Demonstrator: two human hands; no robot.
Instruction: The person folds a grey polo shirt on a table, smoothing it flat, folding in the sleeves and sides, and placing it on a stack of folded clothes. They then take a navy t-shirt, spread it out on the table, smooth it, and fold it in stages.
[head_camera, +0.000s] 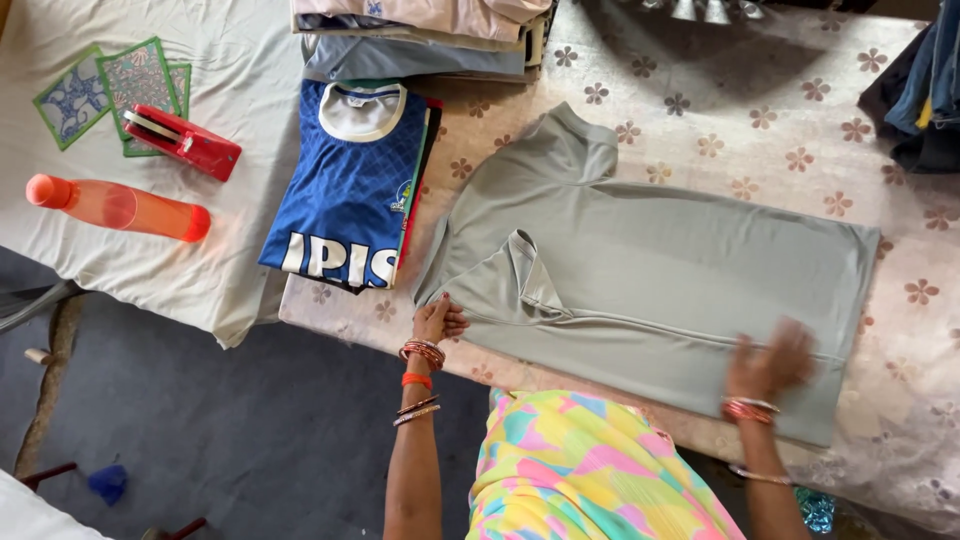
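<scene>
Folding table (760, 110), floral-print cover, takes up most of the view; a white sheet (230, 90) covers the surface to its left.

Grey T-shirt (640, 270) lies flat across the table's near half, collar toward the folded stack, hem to the right. One sleeve is turned in over the body and a long side fold runs along the near edge. Cloth looks thin, smooth and slippery, with few creases.

Doing the fold well, as I judge it: keep the sleeve end pinned while the other palm strokes outward along the fold, so the edge stays straight and no air puckers underneath. Press flat; avoid dragging.

Left hand (438, 320) rests at the sleeve-side edge, fingers bent down onto the cloth, pressing or lightly pinching it; which of the two I cannot tell.

Right hand (770, 362) lies on the near edge toward the hem, motion-blurred, fingers apparently spread flat and gripping nothing.

Nearby: blue jersey (350, 190) atop a stack of folded clothes just beside the collar; orange bottle (120, 207); red stapler-like tool (185, 140); green patterned cards (110, 90).
</scene>
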